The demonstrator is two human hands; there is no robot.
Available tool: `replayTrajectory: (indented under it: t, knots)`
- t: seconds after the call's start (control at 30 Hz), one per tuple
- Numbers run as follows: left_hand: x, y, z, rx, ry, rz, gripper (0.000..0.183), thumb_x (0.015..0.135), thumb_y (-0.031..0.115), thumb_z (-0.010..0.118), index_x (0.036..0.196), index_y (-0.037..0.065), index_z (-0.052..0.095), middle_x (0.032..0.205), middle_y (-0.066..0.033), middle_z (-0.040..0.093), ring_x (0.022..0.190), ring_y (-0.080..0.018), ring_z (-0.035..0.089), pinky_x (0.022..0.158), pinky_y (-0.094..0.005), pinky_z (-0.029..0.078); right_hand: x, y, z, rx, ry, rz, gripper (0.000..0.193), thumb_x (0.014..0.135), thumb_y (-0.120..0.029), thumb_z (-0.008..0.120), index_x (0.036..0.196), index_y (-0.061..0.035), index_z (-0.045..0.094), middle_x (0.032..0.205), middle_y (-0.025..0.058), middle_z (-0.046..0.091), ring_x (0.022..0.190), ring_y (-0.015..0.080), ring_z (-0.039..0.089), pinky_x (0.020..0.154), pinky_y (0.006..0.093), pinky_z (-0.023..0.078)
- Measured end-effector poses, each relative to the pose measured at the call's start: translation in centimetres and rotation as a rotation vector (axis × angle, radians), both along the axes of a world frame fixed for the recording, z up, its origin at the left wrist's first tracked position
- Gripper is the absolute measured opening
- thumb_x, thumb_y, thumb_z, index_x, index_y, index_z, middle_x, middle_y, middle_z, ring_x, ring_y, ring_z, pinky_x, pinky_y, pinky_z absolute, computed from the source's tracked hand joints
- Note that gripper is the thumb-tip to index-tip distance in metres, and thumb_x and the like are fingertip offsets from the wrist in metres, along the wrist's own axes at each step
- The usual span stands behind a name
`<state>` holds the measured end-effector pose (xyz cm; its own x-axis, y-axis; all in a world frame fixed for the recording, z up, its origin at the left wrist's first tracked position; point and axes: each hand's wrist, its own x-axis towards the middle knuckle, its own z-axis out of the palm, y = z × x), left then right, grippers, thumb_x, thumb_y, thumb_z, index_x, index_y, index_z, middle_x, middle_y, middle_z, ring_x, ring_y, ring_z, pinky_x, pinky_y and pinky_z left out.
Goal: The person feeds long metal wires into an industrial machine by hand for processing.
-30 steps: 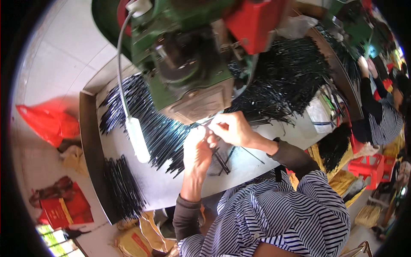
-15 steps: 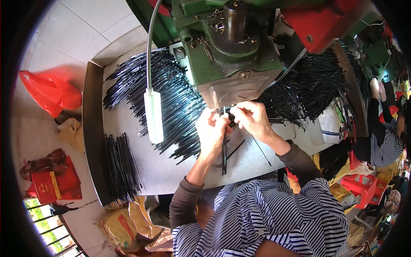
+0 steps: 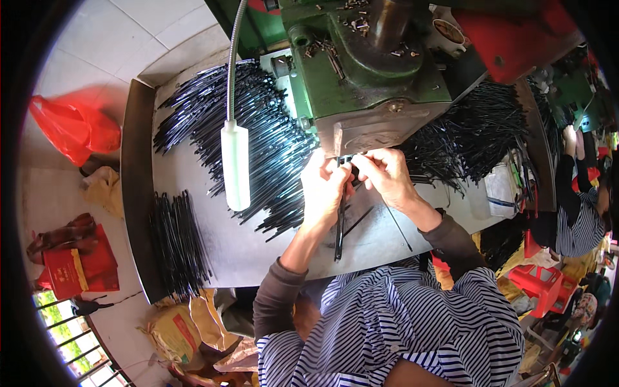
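Just below the front of a green machine head (image 3: pixel 387 116), both my hands work close together. My left hand (image 3: pixel 322 190) is closed around thin black rods (image 3: pixel 339 235), whose lower ends hang toward me over the metal table. Beside it, my right hand (image 3: pixel 388 180) pinches with thumb and forefinger near the rods' upper end, under the machine. What sits between those fingertips is too small to make out. A single thin rod (image 3: pixel 398 229) lies on the table below my right wrist.
A large heap of black rods (image 3: pixel 245 142) covers the table's left side, another pile (image 3: pixel 480 126) the right. A smaller bundle (image 3: pixel 179 245) lies by the left metal wall (image 3: pixel 137 187). A lit lamp (image 3: pixel 236 168) hangs left of my hands. Another person (image 3: pixel 577 219) works at far right.
The whole view has shifted slightly, with the machine now farther right in it. My hands stay at the same spot under the machine, their grip much the same.
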<state>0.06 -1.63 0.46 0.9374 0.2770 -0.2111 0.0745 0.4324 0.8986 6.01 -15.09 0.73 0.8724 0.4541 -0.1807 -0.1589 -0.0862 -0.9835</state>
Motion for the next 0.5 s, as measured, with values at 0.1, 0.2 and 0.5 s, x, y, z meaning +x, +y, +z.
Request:
replayTrajectory:
  t: [0.1, 0.2, 0.5]
  knots:
    - [0.3, 0.0, 0.1, -0.002, -0.004, -0.014, 0.023, 0.082, 0.013, 0.064, 0.098, -0.003, 0.057, 0.07, -0.0075, 0.06, 0.049, -0.0115, 0.053, 0.042, -0.0227, 0.041, 0.1, 0.1, -0.2, 0.031, 0.03, -0.054, 0.018, 0.088, -0.014, 0.064, 0.092, 0.0032, 0.066, 0.069, 0.0038, 0.063, 0.059, 0.0051, 0.057, 0.048, 0.0191, 0.045]
    - [0.4, 0.1, -0.2, -0.022, -0.005, -0.008, 0.02, 0.082, 0.013, 0.064, 0.094, -0.003, 0.058, 0.07, -0.0072, 0.06, 0.048, -0.0112, 0.053, 0.042, -0.023, 0.041, 0.4, 0.0, -0.4, 0.049, 0.024, -0.043, 0.018, 0.088, -0.014, 0.064, 0.093, 0.0038, 0.067, 0.069, 0.0031, 0.062, 0.057, 0.0053, 0.055, 0.048, 0.0188, 0.044]
    - [1.0, -0.3, -0.1, 0.042, 0.005, -0.013, 0.017, 0.082, 0.012, 0.063, 0.073, -0.002, 0.06, 0.062, -0.0055, 0.058, 0.046, -0.0114, 0.052, 0.042, -0.0236, 0.039, 0.7, -0.2, -1.5, 0.14, 0.102, -0.078, 0.018, 0.088, -0.014, 0.063, 0.091, 0.0027, 0.067, 0.067, 0.0026, 0.061, 0.052, 0.0043, 0.052, 0.046, 0.0177, 0.042]
